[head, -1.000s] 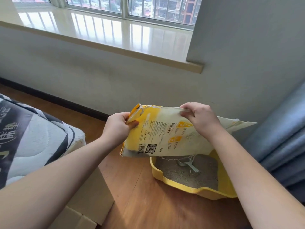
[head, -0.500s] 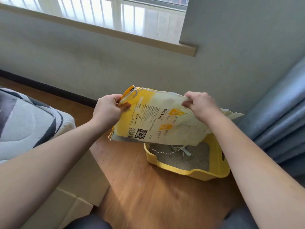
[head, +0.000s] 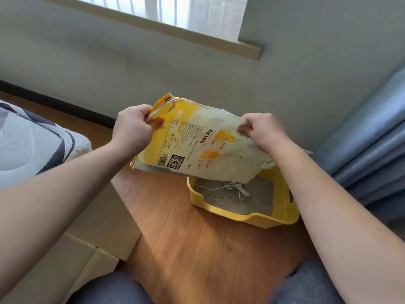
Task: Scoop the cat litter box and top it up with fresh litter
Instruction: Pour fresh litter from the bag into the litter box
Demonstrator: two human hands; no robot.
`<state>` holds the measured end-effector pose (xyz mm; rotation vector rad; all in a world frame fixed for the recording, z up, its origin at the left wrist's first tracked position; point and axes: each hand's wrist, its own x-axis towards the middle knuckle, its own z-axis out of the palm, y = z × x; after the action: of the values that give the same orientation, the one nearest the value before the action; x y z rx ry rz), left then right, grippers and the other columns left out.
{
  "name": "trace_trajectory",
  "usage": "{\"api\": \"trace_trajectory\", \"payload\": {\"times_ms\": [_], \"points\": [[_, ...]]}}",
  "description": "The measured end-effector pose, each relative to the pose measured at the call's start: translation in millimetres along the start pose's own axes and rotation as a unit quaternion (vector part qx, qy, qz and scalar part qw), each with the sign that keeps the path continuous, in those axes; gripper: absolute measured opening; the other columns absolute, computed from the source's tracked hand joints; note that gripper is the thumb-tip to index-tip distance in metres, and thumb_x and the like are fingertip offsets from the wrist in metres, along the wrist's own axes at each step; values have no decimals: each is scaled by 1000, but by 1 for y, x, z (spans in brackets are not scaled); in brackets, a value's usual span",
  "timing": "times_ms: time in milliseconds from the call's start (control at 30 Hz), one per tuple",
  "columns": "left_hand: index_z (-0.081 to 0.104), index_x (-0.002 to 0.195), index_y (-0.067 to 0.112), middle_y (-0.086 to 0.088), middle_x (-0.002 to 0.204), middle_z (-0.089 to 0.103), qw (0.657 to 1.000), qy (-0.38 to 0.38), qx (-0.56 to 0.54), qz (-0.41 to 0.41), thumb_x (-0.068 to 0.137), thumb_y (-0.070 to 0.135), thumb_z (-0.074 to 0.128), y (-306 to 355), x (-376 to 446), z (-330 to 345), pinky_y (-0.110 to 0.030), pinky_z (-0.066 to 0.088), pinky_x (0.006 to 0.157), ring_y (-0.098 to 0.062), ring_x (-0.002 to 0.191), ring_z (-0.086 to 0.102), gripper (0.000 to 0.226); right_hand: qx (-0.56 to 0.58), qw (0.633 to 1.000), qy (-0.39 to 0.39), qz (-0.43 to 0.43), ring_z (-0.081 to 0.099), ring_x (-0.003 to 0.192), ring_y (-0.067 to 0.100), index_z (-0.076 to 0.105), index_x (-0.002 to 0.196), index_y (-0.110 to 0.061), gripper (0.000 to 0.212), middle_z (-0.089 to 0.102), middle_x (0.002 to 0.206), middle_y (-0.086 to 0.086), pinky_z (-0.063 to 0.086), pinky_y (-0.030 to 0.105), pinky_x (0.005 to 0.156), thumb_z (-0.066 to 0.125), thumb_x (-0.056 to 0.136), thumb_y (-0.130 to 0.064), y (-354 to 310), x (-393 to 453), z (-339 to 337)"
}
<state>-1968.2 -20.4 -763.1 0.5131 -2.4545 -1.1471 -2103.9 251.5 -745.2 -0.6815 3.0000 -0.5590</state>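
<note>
Where wall (head: 131,69) meets floor (head: 197,249)

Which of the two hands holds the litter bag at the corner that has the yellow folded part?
The left hand. It holds the litter bag at the yellow, folded corner with the string, while the right hand pinches the pale upper edge.

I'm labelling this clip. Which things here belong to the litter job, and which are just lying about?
Job:
litter bag, held by left hand and right hand
yellow litter box
scoop lying in the litter

Lying about:
cardboard box
mattress
curtain
</note>
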Motion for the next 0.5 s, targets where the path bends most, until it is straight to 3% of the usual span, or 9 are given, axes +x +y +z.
{"api": "trace_trajectory", "payload": {"times_ms": [233, 367, 500], "points": [[67, 85, 23, 3, 78, 69, 999, 16, 21, 32, 90, 41, 61, 3, -2, 0, -49, 56, 68, -23, 77, 66, 19, 5, 1000, -17, 7, 61, 81, 25, 60, 73, -23, 17, 67, 81, 0, 52, 34, 73, 64, 87, -32, 2, -1, 3], [67, 84, 21, 0, 79, 69, 999, 17, 11, 31, 89, 39, 61, 3, -1, 0, -50, 56, 69, -25, 78, 66, 19, 13, 1000, -21, 8, 62, 81, 25, 60, 73, -24, 16, 66, 82, 2, 51, 33, 72, 64, 87, -30, 1, -2, 0], [66, 85, 21, 0, 80, 68, 999, 23, -1, 38, 92, 36, 62, 6, -3, 1, -49, 56, 69, -22, 77, 65, 17, 16, 1000, -18, 11, 60, 79, 22, 56, 65, -27, 24, 64, 77, -2, 42, 26, 63, 64, 87, -29, 0, -4, -4]]}}
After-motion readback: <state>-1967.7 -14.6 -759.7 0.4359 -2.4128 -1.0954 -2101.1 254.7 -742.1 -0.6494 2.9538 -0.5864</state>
